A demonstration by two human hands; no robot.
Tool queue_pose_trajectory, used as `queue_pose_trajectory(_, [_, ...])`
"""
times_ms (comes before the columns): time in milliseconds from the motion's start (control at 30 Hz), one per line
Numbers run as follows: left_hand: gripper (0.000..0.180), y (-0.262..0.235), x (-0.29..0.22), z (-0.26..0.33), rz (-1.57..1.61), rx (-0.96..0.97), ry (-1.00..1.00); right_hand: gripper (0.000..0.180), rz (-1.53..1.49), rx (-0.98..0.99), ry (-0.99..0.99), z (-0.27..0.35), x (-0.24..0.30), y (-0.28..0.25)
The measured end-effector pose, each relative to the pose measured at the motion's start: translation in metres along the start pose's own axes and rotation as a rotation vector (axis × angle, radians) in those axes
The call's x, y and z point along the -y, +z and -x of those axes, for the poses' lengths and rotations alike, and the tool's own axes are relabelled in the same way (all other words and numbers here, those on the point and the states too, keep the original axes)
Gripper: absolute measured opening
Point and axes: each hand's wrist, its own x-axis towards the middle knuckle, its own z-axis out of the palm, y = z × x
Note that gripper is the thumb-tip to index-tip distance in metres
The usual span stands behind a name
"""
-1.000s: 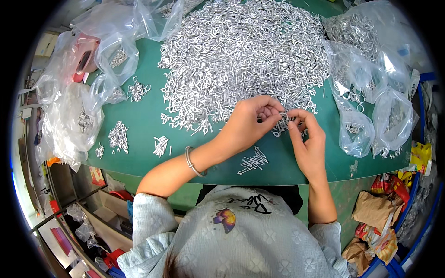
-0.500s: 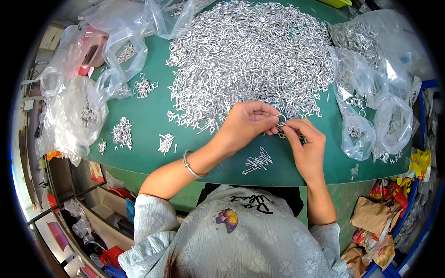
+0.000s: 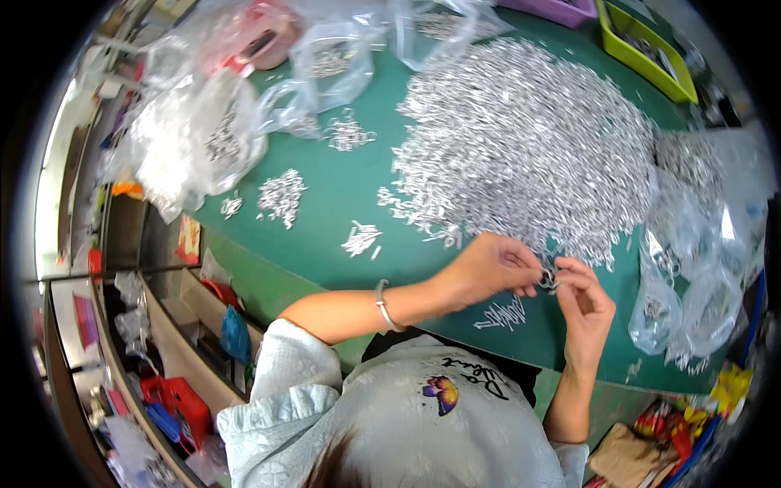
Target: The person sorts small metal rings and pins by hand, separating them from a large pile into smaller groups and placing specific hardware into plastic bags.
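Over the near edge of the metal pile, my left hand (image 3: 498,268) pinches a small silvery metal ring (image 3: 547,278) between thumb and fingertips. My right hand (image 3: 586,305) meets it from the other side, its thumb and fingers closed at the ring; any small part on it is too blurred to make out. Just beyond lies the big heap of small silvery metal pieces (image 3: 521,134), many with looped ends. Below my left hand is a small bunch of thin metal pieces (image 3: 506,314) on the green table (image 3: 317,252).
Small piles of metal parts (image 3: 281,198) and short pins (image 3: 360,237) lie to the left. Clear plastic bags with metal rings (image 3: 700,252) crowd the right side; more bags (image 3: 175,146) fill the far left. A yellow-green tray (image 3: 651,57) and a purple tray (image 3: 561,10) stand at the back.
The view has turned, so the table sits lower, further right and tilted. Both hands stay together at the ring, with the fingertips slightly shifted.
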Motion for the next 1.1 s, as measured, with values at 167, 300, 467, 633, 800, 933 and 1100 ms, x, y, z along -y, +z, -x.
queue_pose_trajectory(167, [0.017,0.004,0.008,0.006,-0.055,-0.03,0.167,0.01,0.157,0.008,-0.027,0.0,0.0,0.009])
queue_pose_trajectory(300, [0.016,0.001,0.008,0.007,-0.048,-0.032,0.175,0.008,0.089,-0.065,0.001,0.002,0.002,0.023])
queue_pose_trajectory(467, [0.015,-0.04,-0.01,0.013,-0.034,-0.165,0.162,0.008,0.023,-0.156,-0.054,-0.002,0.0,0.02])
queue_pose_trajectory(633, [0.013,-0.084,-0.02,0.044,-0.027,-0.378,0.201,0.005,0.249,0.097,-0.087,-0.012,0.009,0.029])
queue_pose_trajectory(800, [0.013,-0.094,0.0,0.086,-0.035,-0.5,0.227,0.013,0.395,0.424,0.078,-0.066,0.019,0.095])
queue_pose_trajectory(933, [0.015,-0.096,0.01,0.099,0.021,-0.512,0.231,0.023,0.165,0.525,0.145,-0.138,0.004,0.167])
queue_pose_trajectory(1100, [0.017,-0.102,0.012,0.107,0.121,-0.517,0.233,0.026,0.196,0.656,-0.028,-0.124,-0.006,0.168])
